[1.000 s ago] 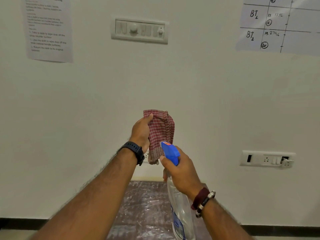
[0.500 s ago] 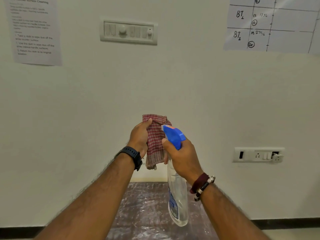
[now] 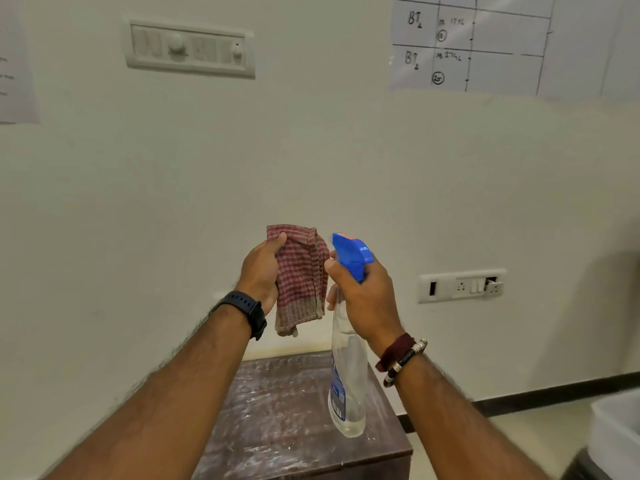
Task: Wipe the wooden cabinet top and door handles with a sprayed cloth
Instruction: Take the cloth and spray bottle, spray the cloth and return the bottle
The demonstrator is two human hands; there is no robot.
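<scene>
My left hand [image 3: 261, 271] holds up a red checked cloth [image 3: 301, 275] in front of the wall, with the cloth's lower end hanging loose. My right hand [image 3: 367, 299] grips the neck of a clear spray bottle [image 3: 348, 386] with a blue trigger head [image 3: 351, 254], whose nozzle points at the cloth from close by. Below both hands stands the dark wooden cabinet, its top [image 3: 287, 410] streaked with pale marks. The cabinet's door handles are out of view.
A white wall rises behind the cabinet. On it are a switch panel [image 3: 188, 48], a socket strip [image 3: 462, 287] and taped paper sheets [image 3: 471, 46]. A white object [image 3: 620, 431] sits at the lower right edge, and floor shows right of the cabinet.
The view has dropped and shifted right, showing more of the cabinet top. The bottle's head has drawn slightly away to the right of the cloth, which is still held up.
</scene>
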